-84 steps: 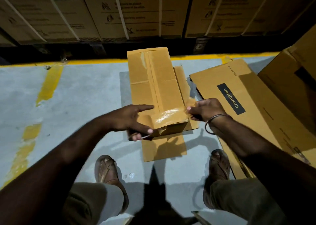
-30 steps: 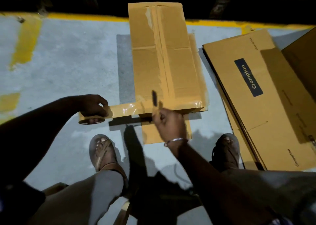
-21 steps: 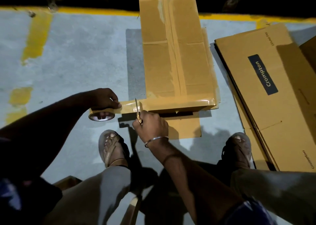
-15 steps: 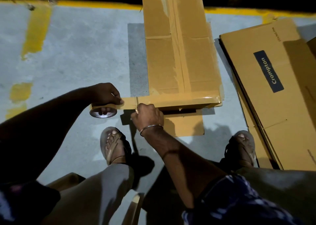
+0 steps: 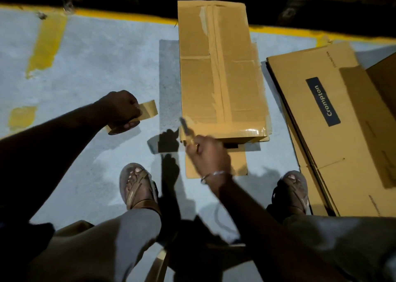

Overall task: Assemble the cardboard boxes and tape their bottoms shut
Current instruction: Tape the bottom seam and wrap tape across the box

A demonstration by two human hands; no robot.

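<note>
I read the step in hand as the close of a cross strip on the near end of the box [image 5: 220,67]; the box lies bottom-up on the grey floor [image 5: 96,67] directly ahead of me, between my feet and the yellow floor line [image 5: 128,17], with a lengthwise tape seam [image 5: 215,56] down its middle and a glossy cross strip [image 5: 231,129] along its near edge. My left hand [image 5: 120,108] is curled round the tape roll [image 5: 122,127] and holds it well clear of the box, to the left; a short free tail of tape [image 5: 149,111] stands out from the roll and touches nothing, so I judge the strip to be severed. My right hand [image 5: 207,153] is closed round a small cutter [image 5: 185,127], whose tip sits at the near left corner of the box. The next move, as I judge it, calls for pressing the cut end down over that corner, then rubbing the strip flat; the blade should be turned away from the cardboard first. A stack of flattened boxes [image 5: 334,131] printed "Crompton" lies just beside, to the right, not yet assembled. Limits of view: the cutter is motion-blurred, so I cannot tell its blade state; the box's near side wall is in shadow; the strip's left end is hidden behind the cutter; the top of the view is dark.
</note>
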